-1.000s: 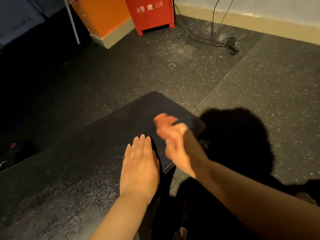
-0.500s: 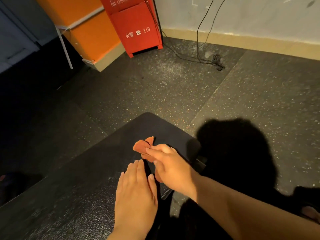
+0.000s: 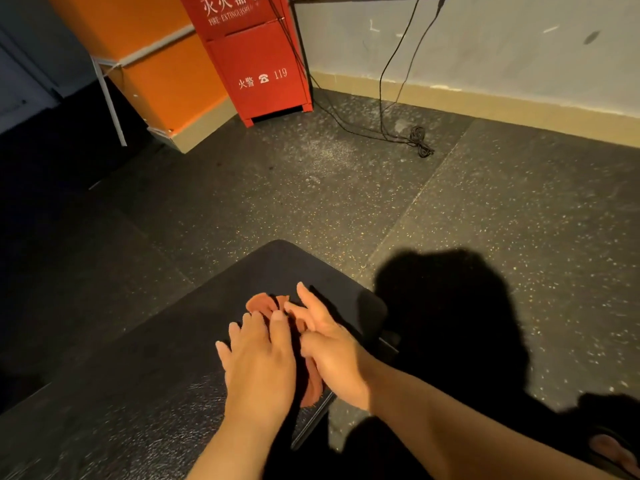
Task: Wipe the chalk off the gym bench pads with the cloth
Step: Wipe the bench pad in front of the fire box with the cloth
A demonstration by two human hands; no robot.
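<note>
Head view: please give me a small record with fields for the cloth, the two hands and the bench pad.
cloth: orange-red, crumpled, on the bench pad
left hand: flat on the pad, fingers straight, fingertips touching the cloth
right hand: holds the cloth, index finger straight
pad surface: black; pale specks on near part, chalk or shine unclear
background: red fire extinguisher box, black cable

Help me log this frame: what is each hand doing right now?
Left hand: open, straight fingers touching the cloth on the bench pad.
Right hand: on the cloth too; whether it grips cannot be told.
</note>
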